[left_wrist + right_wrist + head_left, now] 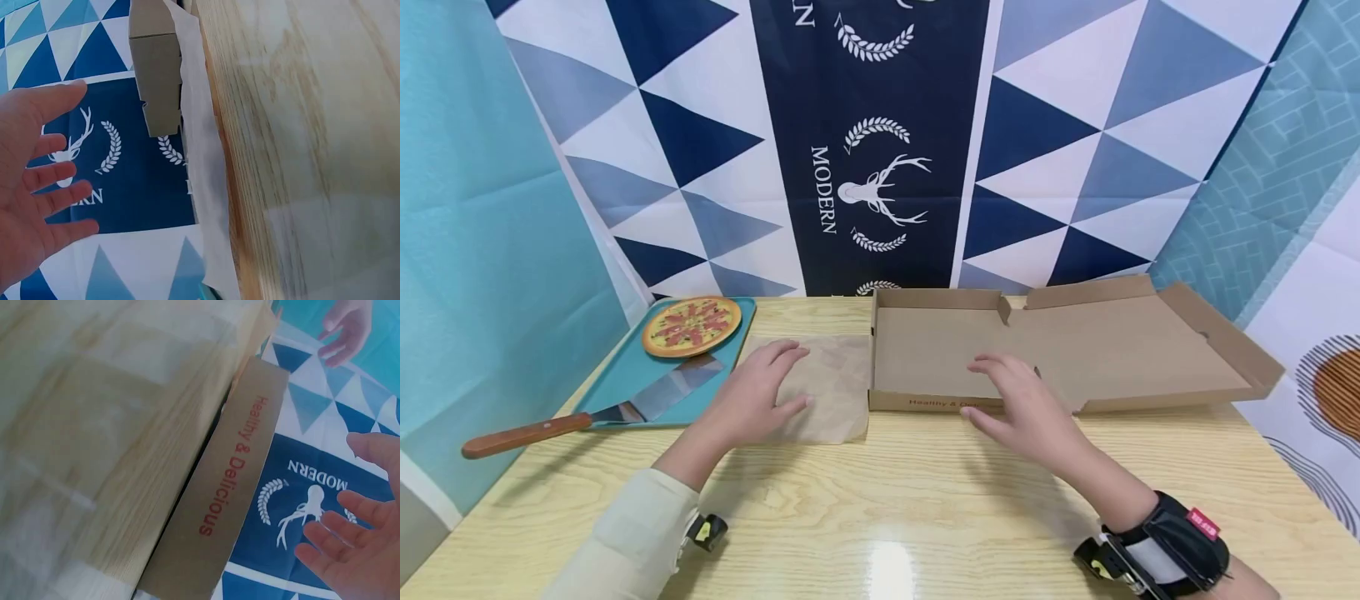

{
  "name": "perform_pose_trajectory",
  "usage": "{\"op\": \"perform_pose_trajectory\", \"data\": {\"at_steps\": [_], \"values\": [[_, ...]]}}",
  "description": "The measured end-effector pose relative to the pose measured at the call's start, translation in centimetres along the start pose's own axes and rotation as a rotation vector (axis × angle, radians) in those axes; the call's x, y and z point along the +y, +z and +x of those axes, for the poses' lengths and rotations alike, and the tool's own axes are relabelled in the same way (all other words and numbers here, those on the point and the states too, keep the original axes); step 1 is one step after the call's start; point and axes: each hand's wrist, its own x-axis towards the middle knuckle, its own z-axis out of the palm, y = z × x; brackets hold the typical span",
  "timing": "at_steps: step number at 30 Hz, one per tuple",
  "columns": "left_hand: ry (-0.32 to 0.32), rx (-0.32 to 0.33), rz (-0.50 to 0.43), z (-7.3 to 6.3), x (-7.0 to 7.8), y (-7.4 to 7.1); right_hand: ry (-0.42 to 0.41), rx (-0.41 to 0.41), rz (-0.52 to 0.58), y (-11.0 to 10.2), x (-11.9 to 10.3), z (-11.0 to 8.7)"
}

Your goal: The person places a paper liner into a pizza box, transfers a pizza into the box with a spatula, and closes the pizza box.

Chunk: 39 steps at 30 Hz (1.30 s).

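My left hand (760, 398) hovers above the left part of a parchment sheet (831, 383), fingers spread and holding nothing. My right hand (1026, 408) hangs in the air by the front edge of an open pizza box (940, 346), its fingers apart and nothing in them. The box's lid (1127, 350) is folded out to the right. At the left, a pizza (692, 327) lies on a teal tray (613, 387). A pizza server (677, 390) with a wooden handle rests across the tray, its tip close to the pizza and its handle jutting past the tray's left edge.
A patterned cloth (880, 150) hangs directly behind the table. The wooden table (850, 508) runs toward me in front of the sheet and box. The server's handle (527, 436) sticks out over the table's left side.
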Motion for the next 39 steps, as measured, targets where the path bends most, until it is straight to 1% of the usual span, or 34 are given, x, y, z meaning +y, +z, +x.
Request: {"op": "perform_pose_trajectory", "data": {"at_steps": [3, 7, 14, 18, 21, 28, 35, 39], "values": [[-0.003, 0.006, -0.051, 0.1, -0.2, 0.0, -0.019, -0.013, -0.004, 0.3, -0.3, 0.2], [-0.024, -0.013, -0.106, 0.1, -0.4, -0.1, -0.069, -0.017, -0.009, 0.7, -0.7, 0.5], [-0.044, -0.101, -0.139, 0.2, -0.7, 0.1, -0.164, -0.041, -0.019, 1.8, -1.4, 1.2], [-0.052, -0.112, -0.156, 0.1, -1.0, 0.4, -0.206, -0.086, -0.016, 2.6, -2.0, 1.7], [-0.065, -0.12, -0.171, 0.0, -1.2, 0.7, -0.253, -0.118, -0.027, 3.3, -2.7, 2.2], [-0.122, -0.14, -0.217, -0.3, -1.8, 1.0, -0.417, -0.176, -0.064, 5.4, -4.1, 3.9], [-0.183, -0.149, -0.249, -0.6, -2.5, 0.8, -0.585, -0.247, -0.116, 7.0, -5.1, 6.1], [-0.189, -0.142, -0.263, -1.0, -2.7, 0.5, -0.662, -0.28, -0.137, 8.2, -5.7, 6.9]]}}
